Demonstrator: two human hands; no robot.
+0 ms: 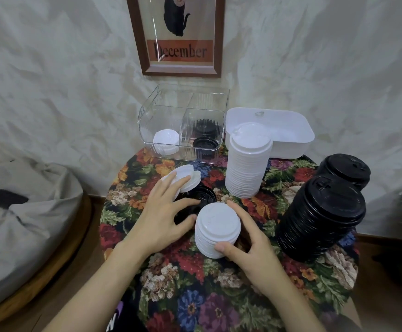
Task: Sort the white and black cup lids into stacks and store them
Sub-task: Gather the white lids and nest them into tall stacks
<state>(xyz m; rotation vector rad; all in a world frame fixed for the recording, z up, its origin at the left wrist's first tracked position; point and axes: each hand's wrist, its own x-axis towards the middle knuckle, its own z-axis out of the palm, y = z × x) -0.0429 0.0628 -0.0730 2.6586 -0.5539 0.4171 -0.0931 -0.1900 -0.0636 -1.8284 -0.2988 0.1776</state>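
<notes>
step in hand: gathering loose lids by colour; sorting judged well along, storing barely begun.
left hand (164,212): fingers spread and fairly straight, laid over loose white lids (183,179) at the fingertips and loose black lids (196,198) lower down; nothing pinched.
right hand (250,250): thumb at the near lower rim, forefinger round the far side of short white stack (218,227); curled grip on it.
short white stack: upright on bench (195,291), long axis vertical, just right of the left thumb; touching the loose black lids or only beside them, cannot tell.
loose lids: white ones overlapping and tilted, partly riding on the black ones; count unclear.
tall white stack (247,164): beyond the right hand, upright, near the back of the bench.
tall black stack (322,216): far right, leaning; second black stack (346,168) behind it.
clear bin (183,109): back of bench, two compartments; stored white lids (166,142) in the left one, stored black lids (204,140) in the right one.
white tub (291,140): right of the bin, behind the tall white stack.
key relation: loose white lids ahead and left of the short white stack, nearer the left hand; tall white stack ahead, nearer the right hand.
likely next: white lids brought across onto the short stack; a guess only.
risk: tilted lids sliding; leaning black stack close to the right forearm.
</notes>
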